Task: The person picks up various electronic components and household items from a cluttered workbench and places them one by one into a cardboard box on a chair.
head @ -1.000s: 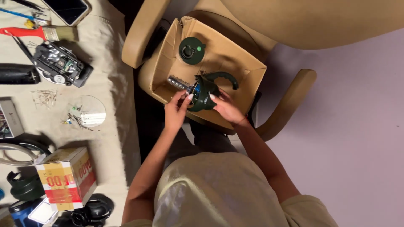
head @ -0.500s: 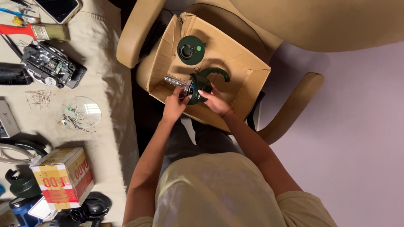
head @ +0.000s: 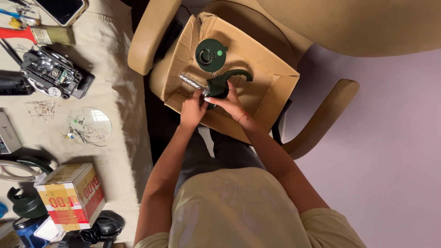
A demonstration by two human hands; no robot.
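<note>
Since half a second ago I have both hands slightly lower on the cardboard sheet [head: 271, 87], near its middle. My right hand [head: 228, 102] is wrapped over the dark green handled part [head: 225, 82]; my left hand [head: 193, 110] pinches at its near end, beside the silvery metal piece [head: 190, 81]. The round green cap [head: 211, 54] lies apart toward the far edge.
</note>
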